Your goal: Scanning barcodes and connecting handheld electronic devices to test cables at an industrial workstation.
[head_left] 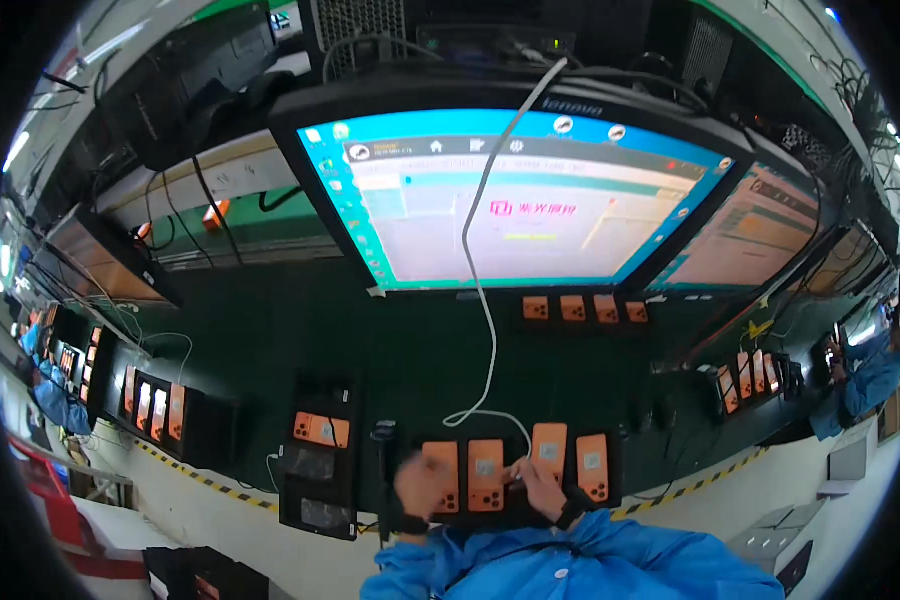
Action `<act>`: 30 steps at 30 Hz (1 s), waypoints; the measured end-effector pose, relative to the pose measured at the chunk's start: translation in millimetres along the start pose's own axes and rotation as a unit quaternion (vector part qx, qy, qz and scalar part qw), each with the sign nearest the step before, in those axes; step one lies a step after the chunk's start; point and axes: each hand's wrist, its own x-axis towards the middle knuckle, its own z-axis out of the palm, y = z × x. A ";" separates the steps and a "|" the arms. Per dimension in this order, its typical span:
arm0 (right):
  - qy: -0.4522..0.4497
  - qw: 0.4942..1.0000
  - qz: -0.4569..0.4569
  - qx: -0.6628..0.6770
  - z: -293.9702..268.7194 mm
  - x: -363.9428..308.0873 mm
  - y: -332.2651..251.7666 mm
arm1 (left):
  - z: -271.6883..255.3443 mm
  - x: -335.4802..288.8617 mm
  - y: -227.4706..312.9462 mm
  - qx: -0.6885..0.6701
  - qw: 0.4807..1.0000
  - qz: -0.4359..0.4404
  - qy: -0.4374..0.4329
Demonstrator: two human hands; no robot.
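Observation:
Several orange smartphones stand in a row on a dark holder right in front of me. My left hand (422, 487) is over the leftmost phone (444, 478) and partly covers it; motion smears its fingers. Beside it is a second phone (486, 476) with a pale label on its back. My right hand (542, 490) pinches the end of a white cable (491, 350), between the second phone and a third, taller-standing phone (550, 448). The plug itself is too small to make out. To the right of my right hand is the last phone (592, 468).
A lit monitor (510, 215) stands across the table, with the cable hanging before it. Several orange phones (571, 308) lie below its screen. Left of me, a black tray (317, 490) has another phone (320, 430) at its far end. Phone racks (155, 410) and co-workers (860, 380) are at the sides.

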 end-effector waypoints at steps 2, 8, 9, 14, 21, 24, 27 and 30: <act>0.015 0.997 0.045 0.059 -1.7 5.1 -3.3 | -8.1 31.8 -41.1 0.015 0.971 -0.045 0.235; 0.078 0.995 0.056 0.017 14.4 24.8 6.9 | 19.2 55.6 -171.5 -0.077 0.960 -0.268 0.007; 0.042 0.992 0.045 -0.114 15.9 30.3 8.6 | 22.4 55.0 -184.9 -0.062 0.955 -0.285 -0.050; 0.087 0.993 0.084 -0.012 22.9 32.3 13.1 | 6.1 29.9 -158.4 -0.107 0.954 -0.279 -0.027; 0.060 0.987 0.109 0.106 18.6 44.4 21.3 | -12.2 -62.3 -4.2 -0.224 0.928 -0.259 -0.145; 0.050 0.994 0.093 0.026 18.4 41.9 21.5 | 9.0 -78.3 24.0 -0.218 0.930 -0.217 -0.200; 0.057 0.996 0.062 -0.020 18.7 38.7 16.2 | 21.9 -82.4 32.3 -0.254 0.913 -0.253 -0.195; 0.056 0.994 0.084 -0.034 19.6 37.3 11.2 | 28.3 -85.4 35.9 -0.290 0.908 -0.250 -0.171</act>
